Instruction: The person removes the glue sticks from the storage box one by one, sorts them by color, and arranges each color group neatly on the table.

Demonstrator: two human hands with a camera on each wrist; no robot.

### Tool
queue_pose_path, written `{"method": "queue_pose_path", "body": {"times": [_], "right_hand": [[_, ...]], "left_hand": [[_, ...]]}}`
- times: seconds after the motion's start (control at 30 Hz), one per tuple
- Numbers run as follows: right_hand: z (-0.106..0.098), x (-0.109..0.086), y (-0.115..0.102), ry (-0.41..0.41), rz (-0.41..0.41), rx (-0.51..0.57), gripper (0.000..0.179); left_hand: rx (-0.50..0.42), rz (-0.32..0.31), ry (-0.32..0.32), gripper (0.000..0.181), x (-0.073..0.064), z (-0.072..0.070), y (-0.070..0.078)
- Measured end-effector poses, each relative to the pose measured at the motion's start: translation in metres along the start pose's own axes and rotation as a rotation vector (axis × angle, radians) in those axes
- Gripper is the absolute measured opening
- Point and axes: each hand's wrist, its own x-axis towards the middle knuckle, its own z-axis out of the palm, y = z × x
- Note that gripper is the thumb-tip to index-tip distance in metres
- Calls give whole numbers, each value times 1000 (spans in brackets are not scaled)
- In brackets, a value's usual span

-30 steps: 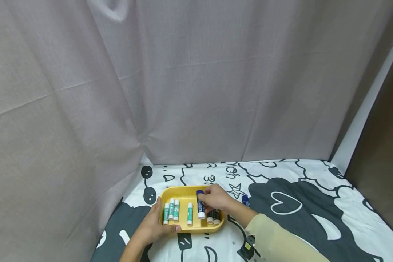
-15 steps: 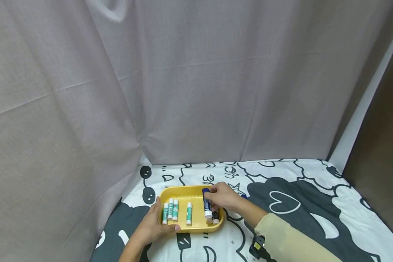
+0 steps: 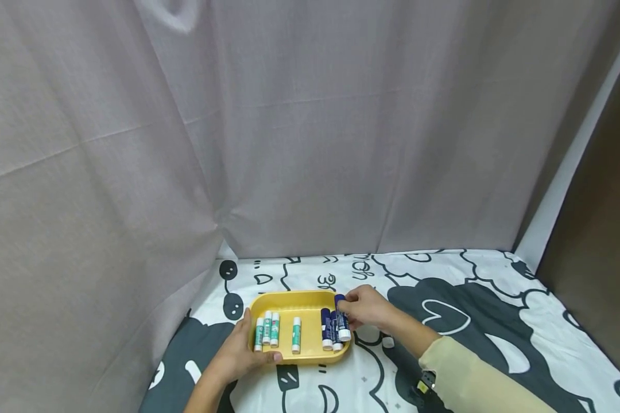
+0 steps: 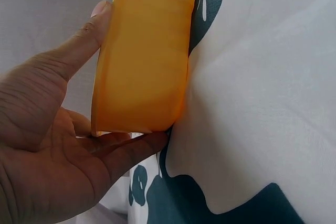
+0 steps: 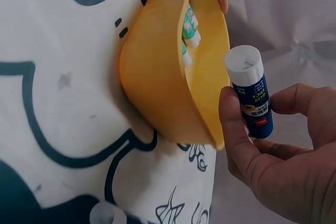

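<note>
Glue stick (image 3: 343,322) in right hand (image 3: 368,308) at yellow tray's right rim (image 3: 345,351), clearance uncertain.

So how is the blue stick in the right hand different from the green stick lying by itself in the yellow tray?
The blue stick is dark blue, while the green stick is green and white. The blue stick looks fatter than the slim green stick. The right hand holds the blue stick, but the green stick lies in the yellow tray. Both are tubes with white on an end.
</note>
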Motion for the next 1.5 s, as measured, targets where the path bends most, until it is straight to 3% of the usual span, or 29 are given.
{"method": "queue_pose_path", "body": {"times": [0.27, 0.57, 1.2, 1.5], "right_hand": [[-13, -1, 9, 22, -10, -20, 39], [-24, -2, 24, 35, 15, -56, 24], [-50, -5, 38, 87, 28, -148, 43], [-61, -5, 52, 117, 25, -177, 21]], "left_hand": [[11, 3, -1, 156, 3, -5, 2], [12, -30, -10, 157, 2, 2, 1], [8, -19, -7, 157, 1, 1, 3], [-6, -25, -4, 155, 0, 1, 4]]}}
